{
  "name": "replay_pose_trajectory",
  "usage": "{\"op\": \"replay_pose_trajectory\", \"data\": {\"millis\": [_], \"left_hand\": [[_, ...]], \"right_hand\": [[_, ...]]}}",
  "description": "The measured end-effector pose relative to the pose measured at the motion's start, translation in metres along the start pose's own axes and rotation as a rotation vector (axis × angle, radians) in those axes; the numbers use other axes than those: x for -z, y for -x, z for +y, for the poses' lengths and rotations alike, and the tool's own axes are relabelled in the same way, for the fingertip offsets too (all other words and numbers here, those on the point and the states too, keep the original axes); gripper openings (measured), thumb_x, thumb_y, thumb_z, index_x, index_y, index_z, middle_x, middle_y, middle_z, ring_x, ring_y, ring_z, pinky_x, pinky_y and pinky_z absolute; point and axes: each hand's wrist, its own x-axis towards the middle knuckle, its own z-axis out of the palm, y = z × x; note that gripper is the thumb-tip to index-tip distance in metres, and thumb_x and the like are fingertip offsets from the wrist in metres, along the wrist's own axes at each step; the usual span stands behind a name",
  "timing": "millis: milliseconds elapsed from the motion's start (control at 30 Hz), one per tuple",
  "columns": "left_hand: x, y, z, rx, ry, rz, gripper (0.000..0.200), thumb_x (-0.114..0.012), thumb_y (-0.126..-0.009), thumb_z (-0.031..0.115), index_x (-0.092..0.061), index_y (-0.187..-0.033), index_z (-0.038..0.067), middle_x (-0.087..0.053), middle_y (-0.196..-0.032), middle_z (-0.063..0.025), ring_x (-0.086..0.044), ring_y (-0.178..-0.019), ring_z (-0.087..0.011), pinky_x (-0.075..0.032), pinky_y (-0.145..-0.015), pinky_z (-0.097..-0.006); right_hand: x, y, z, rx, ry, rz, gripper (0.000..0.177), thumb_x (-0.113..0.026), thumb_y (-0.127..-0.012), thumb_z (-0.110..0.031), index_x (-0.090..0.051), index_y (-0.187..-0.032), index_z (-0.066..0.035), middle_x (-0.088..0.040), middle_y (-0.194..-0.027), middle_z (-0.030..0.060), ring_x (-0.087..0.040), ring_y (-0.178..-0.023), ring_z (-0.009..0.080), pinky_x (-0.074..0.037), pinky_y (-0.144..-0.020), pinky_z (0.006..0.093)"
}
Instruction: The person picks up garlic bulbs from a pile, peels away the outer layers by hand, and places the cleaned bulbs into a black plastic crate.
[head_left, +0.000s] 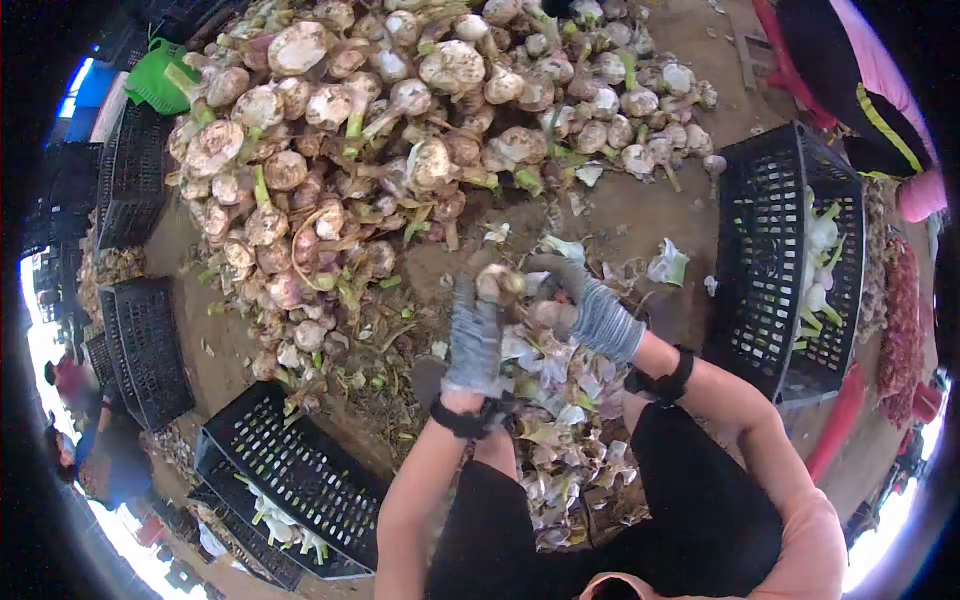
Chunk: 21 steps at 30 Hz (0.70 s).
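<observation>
A garlic bulb point(497, 283) sits in the fingers of my left hand point(473, 340), its cut stem end pointing right. My right hand point(597, 312) is just beside the bulb, with its fingers and thumb curled inward; whether they pinch a piece of skin cannot be made out. Both hands wear grey gloves with soiled fingertips. Beneath them, between my knees, lies a heap of peeled garlic skins point(568, 400). Beyond my hands rises a large pile of unpeeled garlic bulbs point(330, 130), dirty and with short stems.
At the right stands a black crate point(760, 260) holding white cleaned garlic point(822, 250). Another black crate point(290, 470) is at the lower left, with cleaned garlic point(285, 525) beside its wall. More crates point(145, 350) line the left. People are at the left edge and upper right.
</observation>
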Motion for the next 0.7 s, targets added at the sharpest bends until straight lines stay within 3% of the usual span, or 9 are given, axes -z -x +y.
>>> {"op": "replay_pose_trajectory", "data": {"millis": [100,133,233,267,367,467,567,700], "left_hand": [[-0.033,0.03,0.022,0.059,0.093,-0.078,0.055,-0.05,-0.089,0.037,-0.034,-0.133,0.008,-0.045,-0.123,-0.0071,-0.049,-0.104,-0.0153,-0.043,-0.086,-0.0287],[-0.03,0.029,0.019,0.003,0.119,-0.133,0.065,-0.058,-0.086,0.033,-0.029,-0.136,0.005,-0.042,-0.127,-0.0083,-0.046,-0.11,-0.0169,-0.04,-0.092,-0.0302],[-0.029,0.03,0.017,-0.236,-0.253,-0.151,0.068,-0.066,-0.081,0.027,-0.03,-0.135,0.003,-0.042,-0.129,-0.0086,-0.043,-0.116,-0.0189,-0.036,-0.098,-0.0316],[-0.028,0.03,0.017,-0.272,-0.306,-0.151,0.068,-0.067,-0.08,0.023,-0.032,-0.134,0.003,-0.042,-0.129,-0.009,-0.043,-0.117,-0.0192,-0.036,-0.099,-0.0321],[-0.024,0.031,0.014,-0.372,-0.461,-0.151,0.068,-0.071,-0.076,0.013,-0.035,-0.133,0.003,-0.041,-0.132,-0.01,-0.041,-0.12,-0.0204,-0.034,-0.101,-0.0335],[-0.023,0.031,0.013,-0.381,-0.494,-0.151,0.068,-0.071,-0.075,0.011,-0.035,-0.132,0.003,-0.042,-0.132,-0.0098,-0.041,-0.12,-0.0203,-0.034,-0.101,-0.0339],[-0.027,0.035,0.017,-0.318,-0.394,-0.126,0.064,-0.07,-0.074,0.006,-0.04,-0.13,0.006,-0.047,-0.126,-0.0111,-0.046,-0.115,-0.0223,-0.04,-0.094,-0.0329],[-0.034,0.039,0.029,-0.158,-0.122,-0.197,0.065,-0.069,-0.078,0.025,-0.038,-0.13,0.002,-0.046,-0.126,-0.0106,-0.047,-0.113,-0.0203,-0.039,-0.096,-0.0336]], "right_hand": [[-0.001,-0.001,-0.007,-0.225,-0.227,0.045,0.047,-0.064,-0.081,-0.027,-0.051,-0.117,0.001,-0.059,-0.1,0.0094,-0.054,-0.093,0.0161,-0.045,-0.081,0.0297],[0.003,-0.004,-0.016,-0.149,-0.352,0.136,0.042,-0.062,-0.084,-0.024,-0.051,-0.116,0.002,-0.059,-0.101,0.0084,-0.054,-0.094,0.0153,-0.045,-0.082,0.0295],[0.022,-0.007,-0.026,-0.328,-0.451,0.062,0.037,-0.06,-0.086,-0.023,-0.053,-0.111,0.002,-0.059,-0.101,0.008,-0.054,-0.093,0.0147,-0.045,-0.081,0.0291],[0.025,-0.006,-0.031,-0.299,-0.554,0.039,0.033,-0.06,-0.086,-0.023,-0.055,-0.107,0.002,-0.06,-0.098,0.008,-0.054,-0.091,0.0132,-0.045,-0.08,0.0286],[0.023,-0.007,-0.031,-0.213,-0.359,0.035,0.03,-0.06,-0.085,-0.022,-0.056,-0.104,0.002,-0.062,-0.094,0.0087,-0.055,-0.087,0.0118,-0.046,-0.078,0.0281],[0.025,-0.009,-0.023,-0.224,-0.399,0.006,0.027,-0.06,-0.085,-0.021,-0.058,-0.1,0.001,-0.063,-0.088,0.0089,-0.056,-0.081,0.0111,-0.047,-0.075,0.0283],[0.03,-0.009,-0.03,-0.151,-0.267,-0.016,0.023,-0.06,-0.085,-0.02,-0.059,-0.099,-0.001,-0.063,-0.085,0.0084,-0.057,-0.078,0.0118,-0.047,-0.073,0.029],[0.039,-0.009,-0.038,-0.17,-0.228,-0.104,0.022,-0.059,-0.085,-0.02,-0.06,-0.098,-0.003,-0.063,-0.083,0.0073,-0.057,-0.076,0.0127,-0.047,-0.07,0.0287]]}}
